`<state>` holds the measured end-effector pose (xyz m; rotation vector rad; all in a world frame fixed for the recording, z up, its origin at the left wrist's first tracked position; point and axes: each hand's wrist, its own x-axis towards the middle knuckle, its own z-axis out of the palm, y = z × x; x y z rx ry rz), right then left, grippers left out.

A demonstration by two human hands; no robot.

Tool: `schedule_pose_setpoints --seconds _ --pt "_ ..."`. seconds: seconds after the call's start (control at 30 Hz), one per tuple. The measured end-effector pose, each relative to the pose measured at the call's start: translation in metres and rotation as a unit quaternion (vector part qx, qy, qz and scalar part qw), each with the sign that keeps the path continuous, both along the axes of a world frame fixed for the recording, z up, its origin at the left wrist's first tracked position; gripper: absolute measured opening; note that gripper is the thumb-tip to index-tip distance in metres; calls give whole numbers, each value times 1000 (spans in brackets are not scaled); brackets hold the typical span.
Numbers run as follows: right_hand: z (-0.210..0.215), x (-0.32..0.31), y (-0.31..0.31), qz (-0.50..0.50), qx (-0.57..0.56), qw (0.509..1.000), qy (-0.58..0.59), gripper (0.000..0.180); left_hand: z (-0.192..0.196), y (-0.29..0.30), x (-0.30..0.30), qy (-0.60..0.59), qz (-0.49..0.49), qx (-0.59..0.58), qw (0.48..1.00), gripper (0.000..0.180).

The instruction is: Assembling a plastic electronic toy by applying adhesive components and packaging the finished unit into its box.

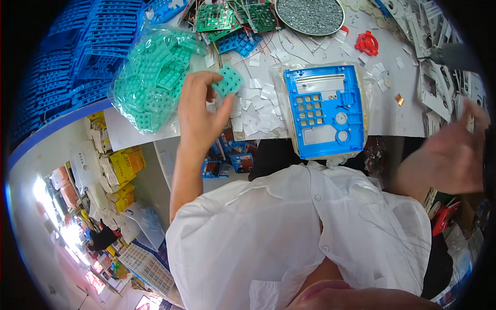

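My left hand (199, 106) pinches a small mint-green rubber keypad (229, 81) between thumb and fingers, above the table. Just left of it, a clear plastic bag (155, 77) is heaped with more keypads of the same green. In front of my body lies a blue plastic housing (323, 135), resting on a wrapped pad and showing a grid of square key openings, a long slot and round holes. Over at the right, my right hand (444, 150) is smeared by motion beside a pile of white plastic frames (434, 90); its fingers cannot be made out.
Stacked blue housings (77, 67) fill the far left. Green circuit boards (217, 18) with wires and a round metal tray (310, 15) stand at the back. Small white pieces (258, 116) are scattered mid-table. A red plastic ring (366, 43) lies right of the tray.
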<state>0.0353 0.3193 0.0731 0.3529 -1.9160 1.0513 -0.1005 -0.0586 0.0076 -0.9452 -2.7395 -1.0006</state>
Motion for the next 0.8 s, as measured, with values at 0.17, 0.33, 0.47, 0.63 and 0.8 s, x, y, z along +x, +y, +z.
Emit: schedule_pose_setpoints --seconds 0.17,0.33,0.47,0.63,0.8 --pt "-45 -35 -93 250 -144 904 -316 51 13 31 45 124 -177 101 971 38" --pt "-65 -39 -100 336 -34 907 -252 37 3 45 62 169 -222 183 943 39" --pt "-71 -32 -100 315 -32 928 -197 32 -8 48 67 162 -208 211 941 37" --pt "-76 -25 -94 306 -16 932 -196 29 -15 52 70 146 -211 225 940 40" --pt "-57 -21 -105 201 102 956 -190 44 -16 51 72 61 -207 226 950 49"
